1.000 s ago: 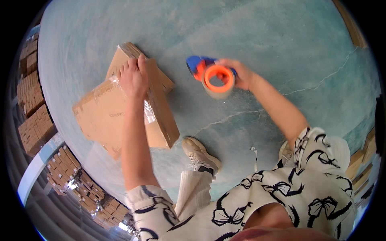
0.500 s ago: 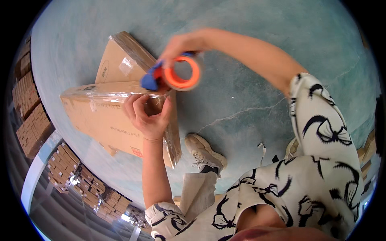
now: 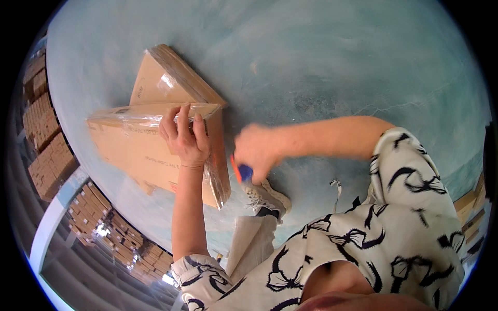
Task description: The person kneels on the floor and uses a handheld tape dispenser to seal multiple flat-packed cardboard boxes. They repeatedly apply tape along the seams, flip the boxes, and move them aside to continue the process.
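A flat, wide cardboard box [image 3: 137, 142] stands on its narrow side on the floor, with clear shiny tape along its top edge and its right end. My left hand [image 3: 187, 139] rests on the box near its upper right corner, fingers spread over the top edge. Just right of the box's end, my right hand [image 3: 257, 150] is closed around a tape dispenser [image 3: 245, 173]. Only the dispenser's blue and orange parts show below the fingers; the hand hides the rest. The right hand is blurred by motion.
A second taped cardboard box [image 3: 153, 85] lies behind the first, angled against it. My shoe [image 3: 272, 199] is on the green floor [image 3: 321, 62] beside the box's right end. Stacks of cartons [image 3: 49, 140] line the left side. A tape scrap [image 3: 337, 193] lies on the floor.
My right hand has swung down from above the box's top corner to beside its right end, carrying the tape dispenser. My left hand stays on the top edge, its fingers now straighter.
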Demonstrator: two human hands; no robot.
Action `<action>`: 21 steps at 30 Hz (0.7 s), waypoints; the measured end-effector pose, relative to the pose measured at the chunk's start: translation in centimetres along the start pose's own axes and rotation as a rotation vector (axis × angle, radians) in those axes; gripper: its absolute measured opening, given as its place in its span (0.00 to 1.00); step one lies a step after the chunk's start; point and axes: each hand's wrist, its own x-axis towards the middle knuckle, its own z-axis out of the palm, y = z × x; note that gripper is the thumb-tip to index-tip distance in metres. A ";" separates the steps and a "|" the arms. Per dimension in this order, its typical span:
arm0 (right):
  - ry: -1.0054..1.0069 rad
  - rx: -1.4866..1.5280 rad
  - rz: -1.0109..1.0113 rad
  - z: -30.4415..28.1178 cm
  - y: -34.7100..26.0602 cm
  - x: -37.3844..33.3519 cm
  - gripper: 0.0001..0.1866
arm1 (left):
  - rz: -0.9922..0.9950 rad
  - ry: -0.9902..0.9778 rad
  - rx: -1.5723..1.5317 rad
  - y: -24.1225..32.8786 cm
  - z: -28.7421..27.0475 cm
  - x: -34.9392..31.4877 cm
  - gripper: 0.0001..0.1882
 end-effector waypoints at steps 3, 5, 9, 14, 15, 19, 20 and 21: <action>0.028 0.169 0.010 3.0 0.0 -2.2 0.27 | 0.364 -0.133 -0.027 3.9 -1.3 4.2 0.16; 0.042 0.251 0.100 3.2 2.3 -5.7 0.29 | 0.157 -0.697 0.102 3.8 -1.1 7.0 0.30; 0.032 0.114 0.370 4.2 4.5 -17.9 0.35 | -0.455 -1.140 0.141 -1.0 -2.3 9.1 0.54; 0.521 0.480 0.771 6.0 0.8 -33.0 0.37 | -0.067 -0.786 0.335 -4.6 -0.5 6.5 0.41; 0.648 0.546 0.836 6.8 -0.7 -35.8 0.37 | 0.014 -0.650 0.331 -4.8 0.8 4.9 0.37; 1.043 0.832 0.864 9.1 -4.7 -41.7 0.33 | 0.113 -0.444 0.337 -1.3 -0.3 -2.7 0.48; 1.134 0.881 0.888 9.8 -5.7 -43.8 0.32 | 0.088 -0.417 0.283 -1.1 0.1 -3.3 0.50; 1.234 0.928 0.900 10.3 -5.6 -45.8 0.32 | 0.070 -0.386 0.232 -0.6 1.2 -2.1 0.53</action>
